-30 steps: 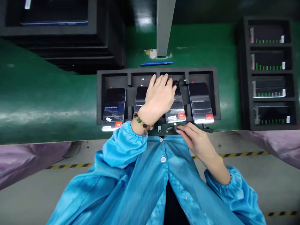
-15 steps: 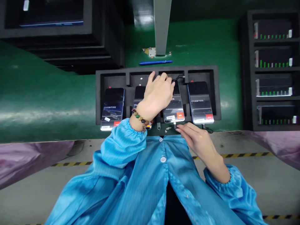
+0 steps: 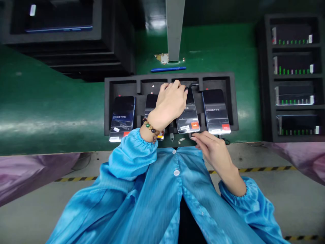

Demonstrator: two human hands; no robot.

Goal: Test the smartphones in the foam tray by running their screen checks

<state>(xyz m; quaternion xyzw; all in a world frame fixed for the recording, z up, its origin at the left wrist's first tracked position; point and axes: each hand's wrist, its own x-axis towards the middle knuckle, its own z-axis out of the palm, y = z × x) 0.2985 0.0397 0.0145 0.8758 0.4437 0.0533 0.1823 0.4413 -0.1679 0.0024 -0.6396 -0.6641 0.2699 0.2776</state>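
Observation:
A black foam tray point(image 3: 170, 75) holds several smartphones with lit screens, one per compartment. My left hand point(image 3: 170, 101) reaches over the third smartphone point(image 3: 188, 117) from the left, fingers curled round its upper end; the fingertips are partly hidden. At that phone's bottom edge, my right hand point(image 3: 212, 144) pinches a small cable plug point(image 3: 190, 135) between thumb and fingers. My left wrist and hand partly cover the second smartphone point(image 3: 151, 105). Further right lies another smartphone point(image 3: 216, 112) with a cable at its lower edge, and at the far left sits one more smartphone point(image 3: 123, 118).
Behind the tray lie a blue pen point(image 3: 168, 69) and a grey post point(image 3: 175, 30). Stacked black trays point(image 3: 106, 51) stand at the upper left. On the right, another foam tray point(image 3: 269, 78) holds several devices. A loose dark connector point(image 3: 171, 132) lies near the tray's front.
My right hand has shifted slightly upward with the plug, and the pale metal that showed at the phone's bottom edge is no longer visible. My left hand's fingers have drawn in a little.

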